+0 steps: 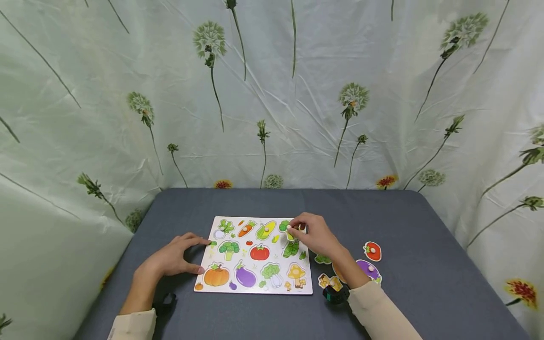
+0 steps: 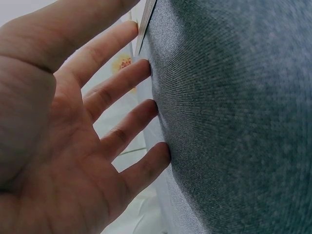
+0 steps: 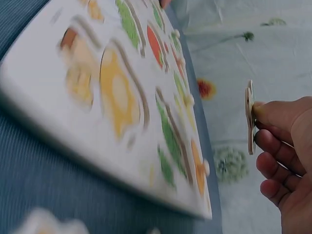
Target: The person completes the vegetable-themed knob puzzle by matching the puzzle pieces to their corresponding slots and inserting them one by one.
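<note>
Right hand (image 1: 316,232) pinches thin piece (image 3: 250,117) between thumb and fingertips, other fingers loosely bent; piece seen edge-on in right wrist view, raised above board (image 1: 212,255). Board mostly left of pinch, toward person. Carrot piece (image 1: 245,230) and corn piece (image 1: 266,230) seated left of grip. Red piece (image 1: 373,251), purple piece (image 1: 369,269) lie right of grip, nearer person. Left hand (image 1: 176,257), well left of grip, fingers spread, holds nothing; index fingertip and thumb at board's left edge.
</note>
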Demonstrator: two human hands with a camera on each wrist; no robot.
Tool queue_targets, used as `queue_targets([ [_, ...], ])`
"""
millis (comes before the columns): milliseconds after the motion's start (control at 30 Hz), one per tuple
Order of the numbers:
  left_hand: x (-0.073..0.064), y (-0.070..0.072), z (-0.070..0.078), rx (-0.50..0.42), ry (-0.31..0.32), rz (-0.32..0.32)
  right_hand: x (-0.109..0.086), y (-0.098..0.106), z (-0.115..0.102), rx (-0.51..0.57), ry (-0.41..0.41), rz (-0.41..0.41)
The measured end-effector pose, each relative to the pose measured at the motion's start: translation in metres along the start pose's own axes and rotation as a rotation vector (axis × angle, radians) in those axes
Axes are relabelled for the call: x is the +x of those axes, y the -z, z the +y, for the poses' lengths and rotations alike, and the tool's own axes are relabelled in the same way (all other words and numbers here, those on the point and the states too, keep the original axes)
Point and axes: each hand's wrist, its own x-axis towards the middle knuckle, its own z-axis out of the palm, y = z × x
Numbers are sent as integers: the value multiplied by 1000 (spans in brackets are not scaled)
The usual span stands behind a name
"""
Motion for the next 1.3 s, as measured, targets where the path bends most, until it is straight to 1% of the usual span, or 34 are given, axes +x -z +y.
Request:
queue_targets([
  [200,-1,1,1,-8,2,-11,11,-22,-19,23,18,-30],
  [367,-2,0,1,-3,13,-12,19,-42,-29,15,47,-63],
  [567,-2,0,1,8,6,-8,27,-63,-39,19,53,-96],
  [767,0,1,1,13,-11,-5,35,-80,-49,35,56,-113],
  [1033,-1,3,3,26,1,-13,44,-102,-64,-9,71,-150],
  [1167,-2,4,4,26,-1,-13,47,-111,-71,-14,86,-148],
  [1300,-2,4,3,12,-6,-12,50,-118,-74,-27,78,-148],
])
